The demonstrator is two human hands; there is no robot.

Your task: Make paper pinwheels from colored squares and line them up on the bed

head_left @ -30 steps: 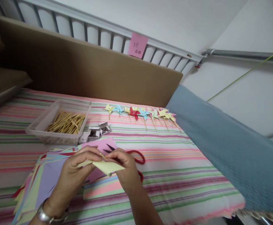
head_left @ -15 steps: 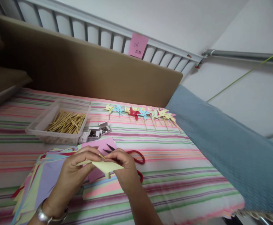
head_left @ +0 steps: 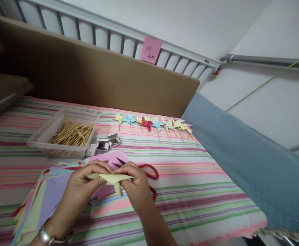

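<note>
Between my two hands is a pale yellow paper pinwheel (head_left: 112, 179), its folded blades pointing toward me and down. My left hand (head_left: 89, 177) is closed on its left side, thumb below and fingers above. Behind the paper the tip of a wooden stick (head_left: 110, 171) shows near my left fingertips. My right hand (head_left: 132, 176) pinches the pinwheel's right side close to the centre; what its fingertips press there is hidden. Under and behind my right hand lie scissors with red handles (head_left: 151, 171), their dark blades on a pink paper sheet (head_left: 113, 157).
A clear plastic box (head_left: 36, 141) holds many wooden sticks (head_left: 74, 133). Small open boxes of pins (head_left: 102, 146) stand beside it. Coloured paper sheets (head_left: 53, 191) are piled at the left. Finished pinwheels (head_left: 146, 123) line the back, before a cardboard panel (head_left: 108, 82).
The pinwheel has tilted slightly, and its right blade now sits lower and closer in to my right hand. My right thumb has shifted under the paper. Both hands keep their hold.
</note>
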